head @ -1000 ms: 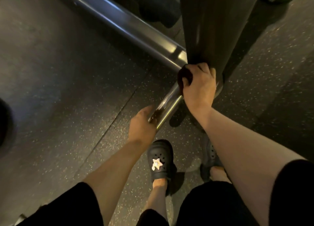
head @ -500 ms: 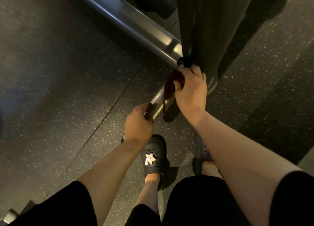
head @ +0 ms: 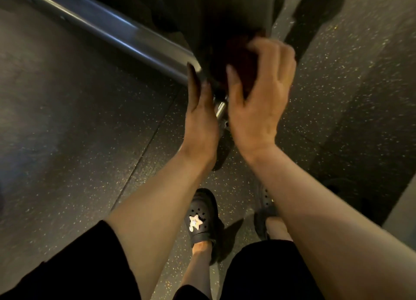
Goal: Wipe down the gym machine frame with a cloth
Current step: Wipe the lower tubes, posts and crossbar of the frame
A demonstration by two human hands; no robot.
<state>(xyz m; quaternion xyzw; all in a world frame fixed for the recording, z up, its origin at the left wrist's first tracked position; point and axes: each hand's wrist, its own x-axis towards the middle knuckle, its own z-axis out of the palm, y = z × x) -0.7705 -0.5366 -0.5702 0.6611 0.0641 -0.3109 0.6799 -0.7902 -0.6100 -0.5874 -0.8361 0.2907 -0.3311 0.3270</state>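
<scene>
The gym machine frame is a shiny metal tube (head: 117,32) running from upper left down to a joint, where a dark upright post (head: 227,11) rises. A short chrome stub (head: 220,109) shows between my hands. My right hand (head: 258,99) grips a dark reddish cloth (head: 240,58) and holds it against the foot of the post; the hand is blurred. My left hand (head: 201,117) lies with straight fingers along the left side of the joint, fingertips touching the tube's end.
Dark speckled rubber floor (head: 78,142) spreads all around, with a seam line running diagonally. My two feet in dark clogs (head: 202,218) stand just below the joint. A lighter strip edges the floor at the far right.
My left hand let go of the chrome stub and slid up beside the joint with fingers straight. My right hand moved the cloth up onto the post's base. The view came closer.
</scene>
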